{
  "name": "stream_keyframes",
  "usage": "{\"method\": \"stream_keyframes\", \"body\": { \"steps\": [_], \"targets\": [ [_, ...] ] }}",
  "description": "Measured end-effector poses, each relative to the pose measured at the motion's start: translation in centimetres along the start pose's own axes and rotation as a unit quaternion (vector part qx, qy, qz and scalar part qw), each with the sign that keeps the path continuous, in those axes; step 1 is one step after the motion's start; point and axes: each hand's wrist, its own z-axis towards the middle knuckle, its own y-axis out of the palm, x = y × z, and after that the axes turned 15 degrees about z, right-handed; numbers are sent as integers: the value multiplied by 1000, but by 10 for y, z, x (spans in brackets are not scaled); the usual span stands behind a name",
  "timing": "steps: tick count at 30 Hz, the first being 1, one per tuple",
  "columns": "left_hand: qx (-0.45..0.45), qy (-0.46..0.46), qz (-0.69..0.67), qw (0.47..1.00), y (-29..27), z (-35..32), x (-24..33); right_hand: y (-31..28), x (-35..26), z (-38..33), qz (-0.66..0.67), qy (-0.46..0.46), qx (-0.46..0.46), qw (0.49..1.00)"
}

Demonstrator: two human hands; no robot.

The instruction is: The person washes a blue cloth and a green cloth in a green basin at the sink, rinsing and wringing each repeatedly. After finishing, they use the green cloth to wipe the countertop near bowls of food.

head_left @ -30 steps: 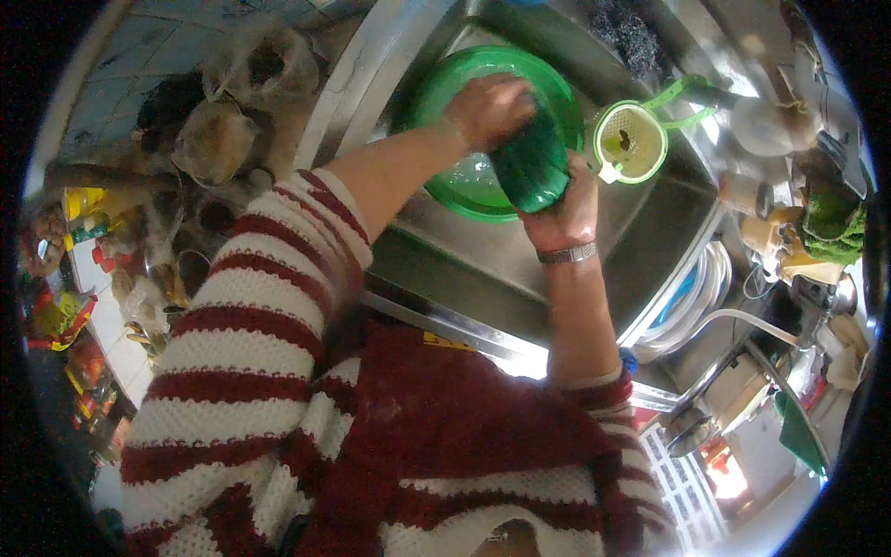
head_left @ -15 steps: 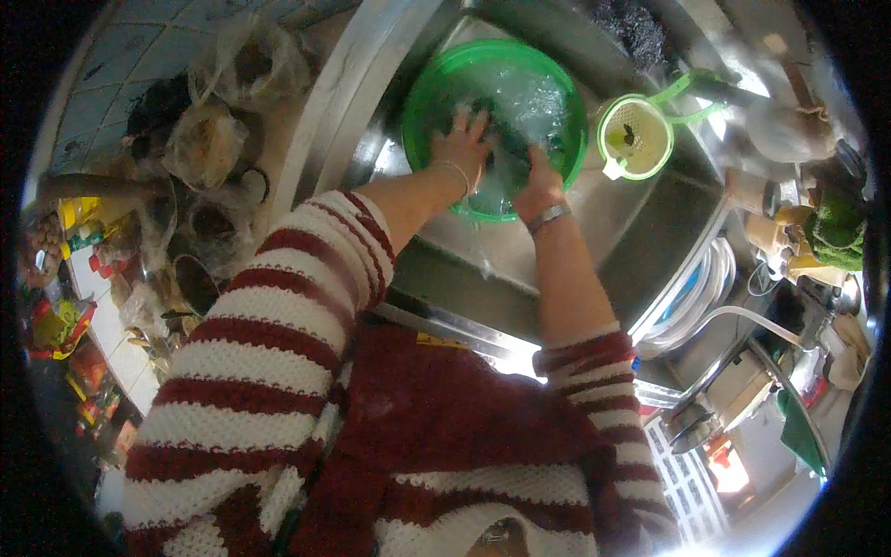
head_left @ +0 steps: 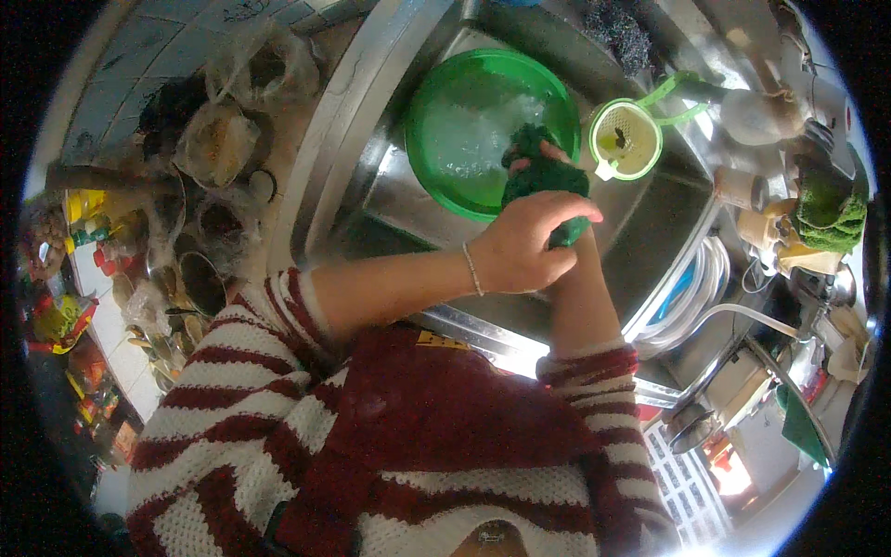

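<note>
A dark green bundle (head_left: 546, 181), seemingly a wet cloth, is raised at the right rim of a green basin (head_left: 422, 172). My right hand (head_left: 554, 151) grips the bundle, which hides most of that hand; only parts of its fingers show. My left hand (head_left: 531, 239) curls round the lower end of the bundle, next to my right wrist, with green showing between thumb and forefinger. Cloudy, bubbly water (head_left: 473, 130) fills the basin, which stands in a steel sink (head_left: 394, 186).
Right of the basin sits a pale green strainer (head_left: 640, 125) with scraps inside. A dark scouring mesh (head_left: 620, 37) lies at the far sink edge. White coiled hose (head_left: 710, 288) is at the right. Plastic bags (head_left: 218, 144) and jars crowd the left counter.
Both hands have come up out of the water with the dark green bundle. The left hand has moved right and nearer, over to the right wrist.
</note>
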Motion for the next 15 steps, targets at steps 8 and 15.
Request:
{"method": "stream_keyframes", "body": {
  "steps": [8,15],
  "targets": [
    [-31,84,250,964,2,39,-2,34,-5,-24,22,-41,-70,996],
    [41,3,295,955,-8,87,-4,62,1,-28,31,-76,-88,993]
  ]
}}
